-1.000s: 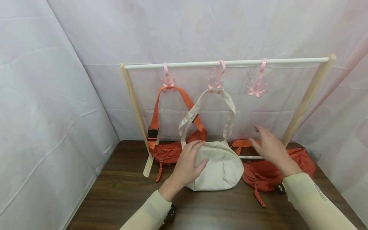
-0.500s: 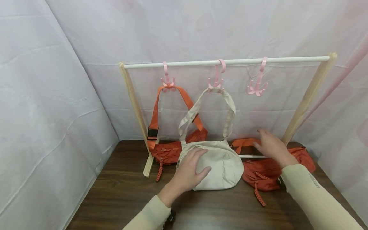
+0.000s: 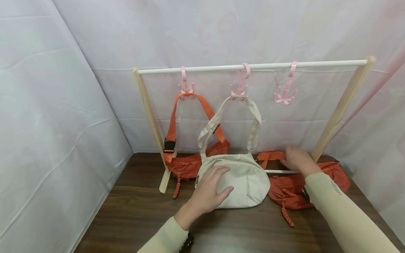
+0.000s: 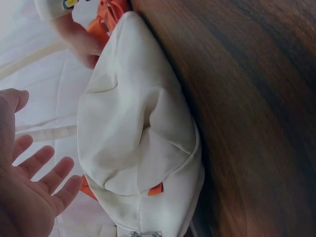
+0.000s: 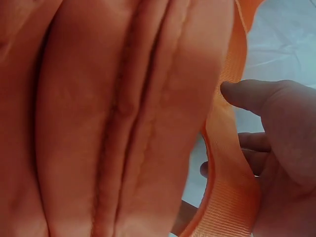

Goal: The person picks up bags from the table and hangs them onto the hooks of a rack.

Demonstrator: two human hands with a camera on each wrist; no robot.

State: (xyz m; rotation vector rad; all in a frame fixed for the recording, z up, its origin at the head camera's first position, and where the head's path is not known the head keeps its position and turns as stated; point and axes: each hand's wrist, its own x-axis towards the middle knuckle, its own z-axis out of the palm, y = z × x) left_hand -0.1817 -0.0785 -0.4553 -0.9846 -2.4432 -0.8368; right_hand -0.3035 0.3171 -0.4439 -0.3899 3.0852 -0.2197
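Observation:
My left hand (image 3: pixel 207 189) hovers in front of the cream shoulder bag (image 3: pixel 248 184), its fingers spread and relaxed. In the left wrist view a gap shows between that hand and the cloth. The bag's strap (image 3: pixel 254 123) hangs from the middle pink hook (image 3: pixel 238 93). At the right, my right hand (image 3: pixel 299 160) is at the orange strap (image 3: pixel 269 155) of a red waist bag (image 3: pixel 291 182) lying on the table. In the right wrist view the thumb touches the webbing strap (image 5: pixel 232 192) from the front and fingers pass behind it. How firmly they grip is unclear.
A second red waist bag (image 3: pixel 186 167) hangs by its orange strap from the left pink hook (image 3: pixel 186 89). The right pink hook (image 3: pixel 286 95) carries no bag. All hooks hang on the white rail (image 3: pixel 209 69) of a wooden-legged rack standing on the dark table (image 3: pixel 126 211).
My right hand has lowered from above the right waist bag to its orange strap, its fingers now behind the strap. The left hand has shifted slightly right and down, staying by the cream bag.

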